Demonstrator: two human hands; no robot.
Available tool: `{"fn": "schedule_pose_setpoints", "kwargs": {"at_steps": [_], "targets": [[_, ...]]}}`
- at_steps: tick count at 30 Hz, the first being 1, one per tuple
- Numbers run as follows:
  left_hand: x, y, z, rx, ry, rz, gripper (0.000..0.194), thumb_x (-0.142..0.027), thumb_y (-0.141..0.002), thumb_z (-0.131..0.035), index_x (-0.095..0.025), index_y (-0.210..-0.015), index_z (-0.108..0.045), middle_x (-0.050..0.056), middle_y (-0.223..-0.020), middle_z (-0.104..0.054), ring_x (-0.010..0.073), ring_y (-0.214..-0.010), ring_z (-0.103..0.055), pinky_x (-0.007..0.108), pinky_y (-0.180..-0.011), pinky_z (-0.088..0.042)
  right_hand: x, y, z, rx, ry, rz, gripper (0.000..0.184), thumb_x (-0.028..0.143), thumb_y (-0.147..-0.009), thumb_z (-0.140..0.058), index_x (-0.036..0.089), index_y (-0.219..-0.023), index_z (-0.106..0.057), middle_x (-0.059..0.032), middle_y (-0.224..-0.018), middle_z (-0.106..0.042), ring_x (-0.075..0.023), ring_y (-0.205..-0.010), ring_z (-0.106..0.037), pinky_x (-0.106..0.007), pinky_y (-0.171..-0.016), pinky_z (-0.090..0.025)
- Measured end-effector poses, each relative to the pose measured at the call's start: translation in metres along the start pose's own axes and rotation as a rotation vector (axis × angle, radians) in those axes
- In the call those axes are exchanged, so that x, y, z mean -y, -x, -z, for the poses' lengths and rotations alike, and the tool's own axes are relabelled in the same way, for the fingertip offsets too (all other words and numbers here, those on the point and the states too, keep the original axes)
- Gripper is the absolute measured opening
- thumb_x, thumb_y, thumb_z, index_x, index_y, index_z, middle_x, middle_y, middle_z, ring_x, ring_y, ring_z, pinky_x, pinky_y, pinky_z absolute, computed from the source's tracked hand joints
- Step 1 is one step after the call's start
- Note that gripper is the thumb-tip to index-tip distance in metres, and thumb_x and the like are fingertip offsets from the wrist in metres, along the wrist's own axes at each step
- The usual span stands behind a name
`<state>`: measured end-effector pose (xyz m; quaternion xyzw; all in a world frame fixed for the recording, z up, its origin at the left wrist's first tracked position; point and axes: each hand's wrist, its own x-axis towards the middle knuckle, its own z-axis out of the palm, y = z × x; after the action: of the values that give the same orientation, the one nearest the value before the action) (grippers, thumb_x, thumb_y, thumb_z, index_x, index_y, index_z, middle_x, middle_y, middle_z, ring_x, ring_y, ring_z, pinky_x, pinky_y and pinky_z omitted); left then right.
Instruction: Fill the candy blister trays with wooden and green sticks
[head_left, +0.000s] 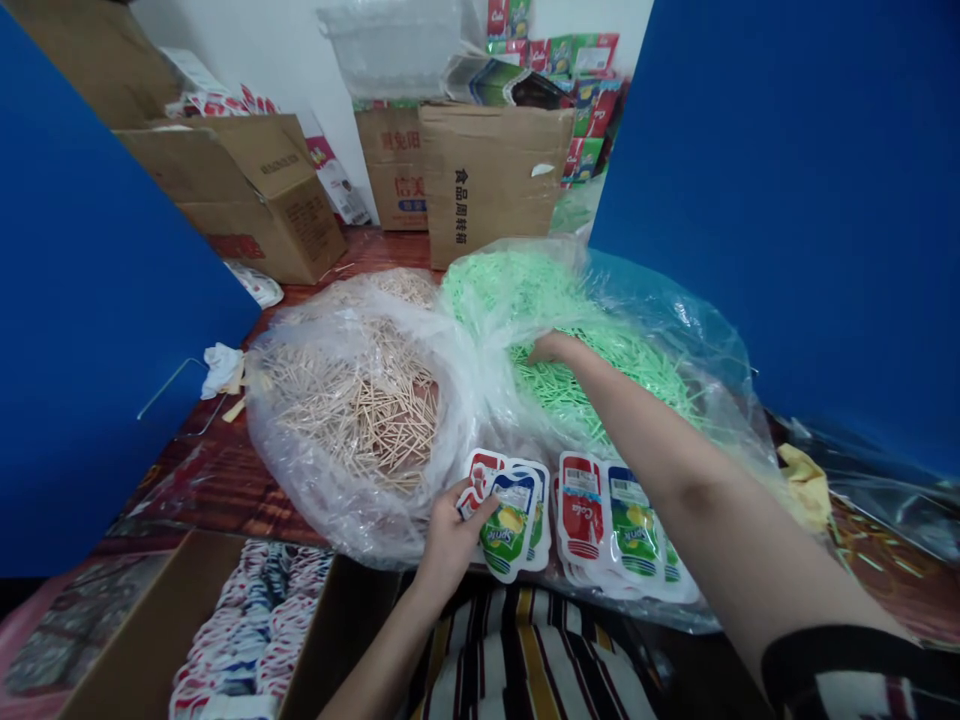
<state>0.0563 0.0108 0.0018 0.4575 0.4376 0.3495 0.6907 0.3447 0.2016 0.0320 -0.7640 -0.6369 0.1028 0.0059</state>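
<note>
Several Cola and Sprite packets (510, 525) are pinched between your left hand's (457, 530) thumb and fingers, just beside the packet pile (600, 515). Your right hand (551, 348) reaches into the green sticks (600, 375); can't tell its finger state, fingertips hidden.

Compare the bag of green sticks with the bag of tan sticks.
The bag of green sticks holds bright green pieces, while the bag of tan sticks holds pale, wood-coloured ones. The right hand reaches into the green sticks; no hand is in the tan ones. The green bag lies to the right, the tan bag to the left. Both are clear plastic, open, and heaped with loose, thin sticks.
</note>
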Motion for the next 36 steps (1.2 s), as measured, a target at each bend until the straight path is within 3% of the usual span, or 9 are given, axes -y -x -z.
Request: {"fn": "schedule_pose_setpoints", "kwargs": {"at_steps": [4,6,9,17,21,25,30,36], "targets": [[0.001,-0.001,0.002,-0.017,-0.033,-0.011,0.027,-0.033,-0.064,-0.077,-0.013,-0.08,-0.067,0.002,-0.071,-0.07,0.0174,-0.068,-0.063,0.026,-0.066,-0.05,-0.016,0.023,0.008,0.135,-0.11,-0.078,0.022,0.033,-0.079,-0.067,0.011,-0.074,-0.065,-0.0056,-0.072,-0.066,-0.0152,-0.065,-0.061,-0.027,-0.061,-0.049],[0.0,-0.001,0.0,-0.005,-0.032,-0.001,0.028,-0.034,-0.064,-0.076,-0.013,-0.08,-0.067,0.002,-0.071,-0.07,0.0178,-0.068,-0.064,0.026,-0.066,-0.05,-0.026,0.04,0.01,0.124,-0.184,-0.081,0.026,0.032,-0.073,-0.07,0.014,-0.057,-0.059,-0.0032,-0.055,-0.061,-0.0139,-0.054,-0.057,-0.025,-0.053,-0.044],[-0.001,-0.001,-0.003,0.018,-0.023,0.011,0.029,-0.036,-0.065,-0.075,-0.013,-0.08,-0.066,0.002,-0.071,-0.07,0.0175,-0.067,-0.064,0.027,-0.067,-0.051,-0.041,0.069,0.011,0.05,-0.302,-0.076,0.035,0.039,-0.073,-0.066,0.018,-0.052,-0.048,0.0003,-0.047,-0.055,-0.0113,-0.047,-0.052,-0.023,-0.049,-0.038],[0.002,-0.004,-0.014,0.009,-0.033,0.049,0.031,-0.037,-0.063,-0.076,-0.013,-0.081,-0.067,0.003,-0.073,-0.071,0.0168,-0.066,-0.063,0.026,-0.065,-0.05,-0.06,0.133,-0.009,-0.232,-0.545,-0.039,0.046,0.065,-0.072,-0.05,0.02,-0.065,-0.043,0.0027,-0.052,-0.047,-0.0108,-0.049,-0.042,-0.024,-0.047,-0.029],[0.002,-0.005,-0.018,0.01,-0.054,0.056,0.03,-0.037,-0.063,-0.076,-0.014,-0.079,-0.067,0.001,-0.068,-0.069,0.0156,-0.063,-0.062,0.025,-0.062,-0.049,-0.06,0.143,-0.022,-0.307,-0.597,-0.019,0.046,0.065,-0.072,-0.05,0.019,-0.071,-0.048,0.0052,-0.053,-0.04,-0.0104,-0.051,-0.036,-0.024,-0.05,-0.027],[-0.001,-0.005,-0.021,-0.013,-0.071,0.057,0.028,-0.036,-0.061,-0.077,-0.014,-0.075,-0.066,0.0,-0.064,-0.067,0.0133,-0.058,-0.059,0.023,-0.059,-0.048,-0.059,0.145,-0.026,-0.339,-0.622,-0.032,0.047,0.065,-0.072,-0.052,0.019,-0.063,-0.049,0.0064,-0.05,-0.033,-0.0104,-0.051,-0.033,-0.026,-0.052,-0.026],[-0.002,-0.005,-0.021,-0.026,-0.071,0.068,0.031,-0.035,-0.06,-0.078,-0.013,-0.079,-0.067,0.001,-0.068,-0.069,0.0141,-0.06,-0.06,0.024,-0.062,-0.049,-0.059,0.146,-0.028,-0.405,-0.693,-0.045,0.052,0.062,-0.083,-0.04,0.017,-0.068,-0.061,0.0031,-0.053,-0.039,-0.014,-0.057,-0.04,-0.028,-0.06,-0.032],[0.001,-0.005,-0.02,-0.008,-0.051,0.067,0.034,-0.037,-0.06,-0.078,-0.013,-0.081,-0.068,0.003,-0.075,-0.072,0.0174,-0.067,-0.064,0.027,-0.068,-0.051,-0.062,0.147,-0.041,-0.465,-0.889,-0.071,0.058,0.065,-0.086,-0.031,0.017,-0.072,-0.06,-0.0028,-0.064,-0.056,-0.016,-0.066,-0.051,-0.028,-0.064,-0.041]]}}
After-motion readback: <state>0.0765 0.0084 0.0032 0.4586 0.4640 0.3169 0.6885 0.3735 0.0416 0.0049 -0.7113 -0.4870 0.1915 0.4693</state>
